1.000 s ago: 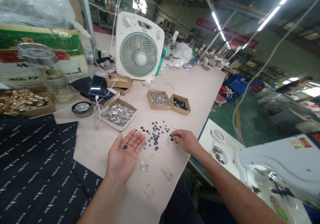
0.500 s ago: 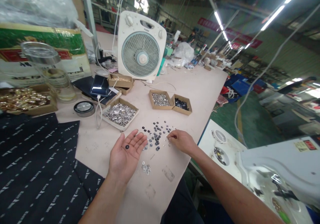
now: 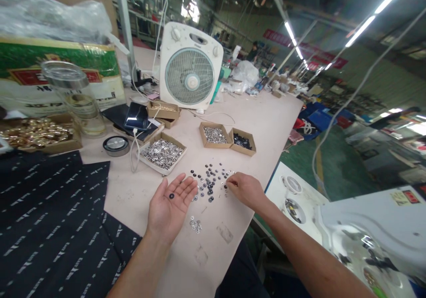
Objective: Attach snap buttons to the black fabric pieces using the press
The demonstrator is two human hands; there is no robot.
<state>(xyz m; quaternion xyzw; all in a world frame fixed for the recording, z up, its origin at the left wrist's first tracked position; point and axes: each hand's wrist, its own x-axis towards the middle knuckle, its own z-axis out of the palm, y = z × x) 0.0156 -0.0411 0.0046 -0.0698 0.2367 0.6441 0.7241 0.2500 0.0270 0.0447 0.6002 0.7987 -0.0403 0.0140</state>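
My left hand (image 3: 171, 207) is palm up with its fingers stretched out, and one black snap button (image 3: 171, 196) rests at the base of the fingers. Beyond its fingertips, several dark round snap buttons (image 3: 209, 184) lie scattered on the table. At the right edge of that scatter, my right hand (image 3: 244, 190) is low over the table, thumb and fingertips pinched together. Whatever is between those fingertips is too small and covered to make out. Nearer to me, between the forearms, lies a small cluster of silver snap parts (image 3: 195, 224).
Cardboard trays hold silver parts (image 3: 163, 152), more silver parts (image 3: 214, 134), black parts (image 3: 242, 141) and gold pieces (image 3: 40, 133). A box fan (image 3: 190, 69), phone (image 3: 136, 116), glass jar (image 3: 83, 107) and dark printed fabric (image 3: 49, 222) are on the table (image 3: 133, 200). A white machine (image 3: 372, 218) is at right.
The view has shifted slightly. My right hand has stayed pinched at the edge of the scattered buttons, and my left hand still carries the black button on its flat palm.
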